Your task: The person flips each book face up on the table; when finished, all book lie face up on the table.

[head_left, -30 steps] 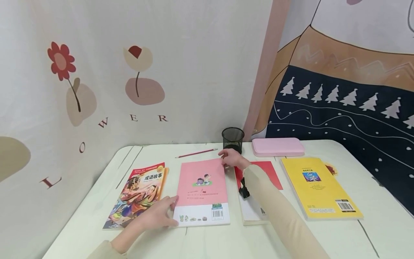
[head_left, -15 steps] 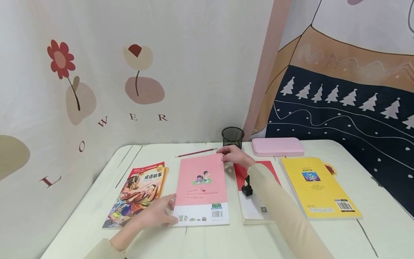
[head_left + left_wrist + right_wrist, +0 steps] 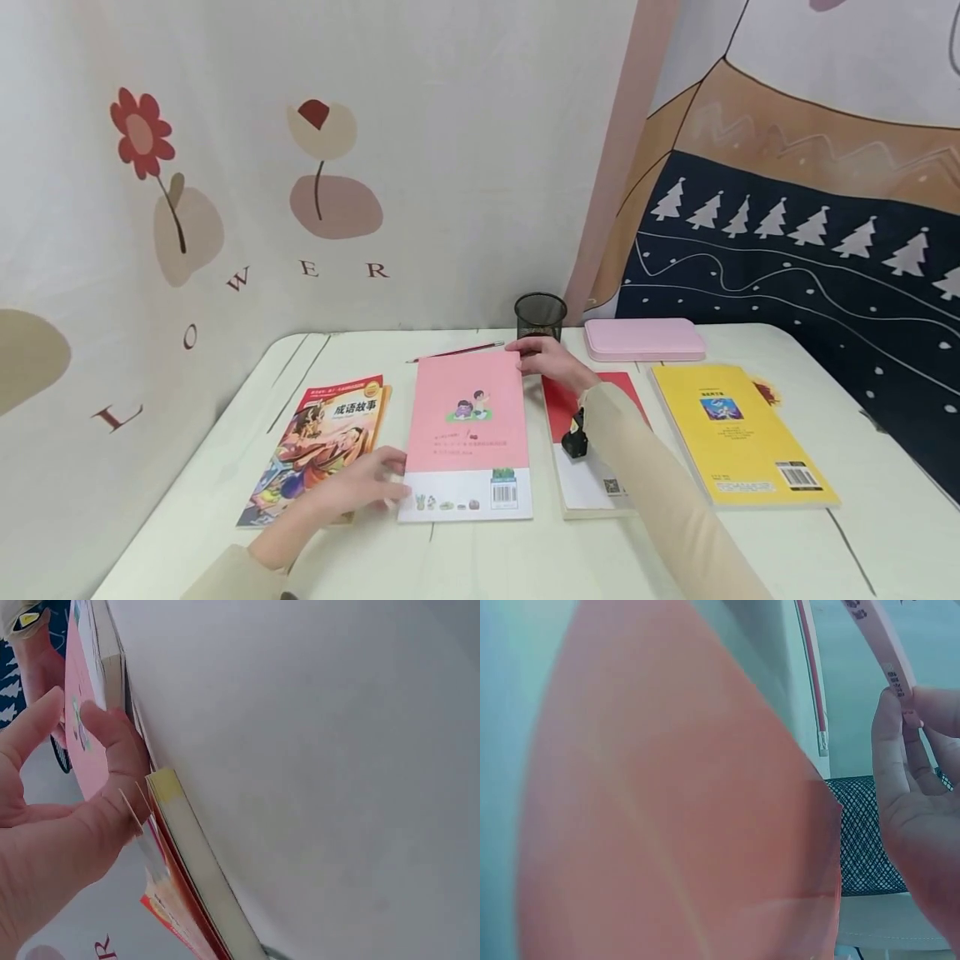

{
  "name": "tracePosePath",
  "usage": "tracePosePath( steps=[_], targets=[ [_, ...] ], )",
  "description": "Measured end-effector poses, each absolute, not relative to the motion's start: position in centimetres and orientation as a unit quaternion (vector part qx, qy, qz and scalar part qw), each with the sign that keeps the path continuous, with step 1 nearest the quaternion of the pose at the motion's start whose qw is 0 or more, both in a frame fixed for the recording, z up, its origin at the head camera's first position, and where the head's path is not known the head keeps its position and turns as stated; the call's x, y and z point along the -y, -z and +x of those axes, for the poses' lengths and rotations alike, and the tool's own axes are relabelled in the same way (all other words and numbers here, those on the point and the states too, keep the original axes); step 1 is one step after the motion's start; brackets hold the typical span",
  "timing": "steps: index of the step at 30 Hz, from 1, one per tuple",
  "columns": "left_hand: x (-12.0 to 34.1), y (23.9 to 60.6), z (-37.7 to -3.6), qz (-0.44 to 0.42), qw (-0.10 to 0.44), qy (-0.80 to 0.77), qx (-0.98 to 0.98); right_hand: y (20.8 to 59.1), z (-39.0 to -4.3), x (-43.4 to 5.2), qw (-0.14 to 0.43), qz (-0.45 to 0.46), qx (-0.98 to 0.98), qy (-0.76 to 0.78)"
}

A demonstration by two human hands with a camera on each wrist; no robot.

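A pink and white book [image 3: 468, 442] lies back cover up in the middle of the table, its far edge raised. My right hand [image 3: 551, 362] pinches its far right corner; in the right wrist view, thumb and fingertips of the right hand [image 3: 922, 780] meet on the book's spine end [image 3: 896, 667]. My left hand [image 3: 367, 483] is at the near left corner, thumb and fingers spread apart beside the pink book [image 3: 86, 742]. Under the left forearm lies a colourful storybook [image 3: 322, 450] on top of another book.
A red and white book [image 3: 588, 492] lies under the right forearm, with a yellow book [image 3: 742, 442] farther right. Behind stand a black mesh pen cup [image 3: 540, 312] and a pink pencil case [image 3: 645, 340]. A pencil [image 3: 483, 347] lies behind the pink book.
The pink book's far edge has risen, with my right hand pinching its corner, and now partly covers the pencil. My left hand's fingers have loosened at the near left corner.
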State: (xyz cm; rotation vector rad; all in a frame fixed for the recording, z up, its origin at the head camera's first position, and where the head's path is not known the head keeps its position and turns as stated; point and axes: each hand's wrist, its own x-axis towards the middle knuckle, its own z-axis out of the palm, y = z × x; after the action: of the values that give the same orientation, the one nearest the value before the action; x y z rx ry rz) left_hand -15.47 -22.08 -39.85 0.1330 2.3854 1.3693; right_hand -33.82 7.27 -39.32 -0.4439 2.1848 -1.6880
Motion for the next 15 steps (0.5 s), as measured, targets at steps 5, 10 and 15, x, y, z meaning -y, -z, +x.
tracePosePath(
  steps=[5, 10, 15],
  targets=[
    [22.03, 39.5, -15.25, 0.032, 0.201, -0.523, -0.828, 39.27, -33.81, -7.09, 0.177, -0.13, -0.773, 0.595],
    [22.19, 39.37, -15.35, 0.06, 0.242, -0.565, -0.786, 39.3, -33.84, -7.16, 0.181, -0.101, -0.779, 0.591],
    [22.18, 39.36, -15.37, 0.061, 0.252, -0.595, -0.761, 39.39, -33.97, -7.41, 0.19, -0.082, -0.776, 0.596]
  ],
)
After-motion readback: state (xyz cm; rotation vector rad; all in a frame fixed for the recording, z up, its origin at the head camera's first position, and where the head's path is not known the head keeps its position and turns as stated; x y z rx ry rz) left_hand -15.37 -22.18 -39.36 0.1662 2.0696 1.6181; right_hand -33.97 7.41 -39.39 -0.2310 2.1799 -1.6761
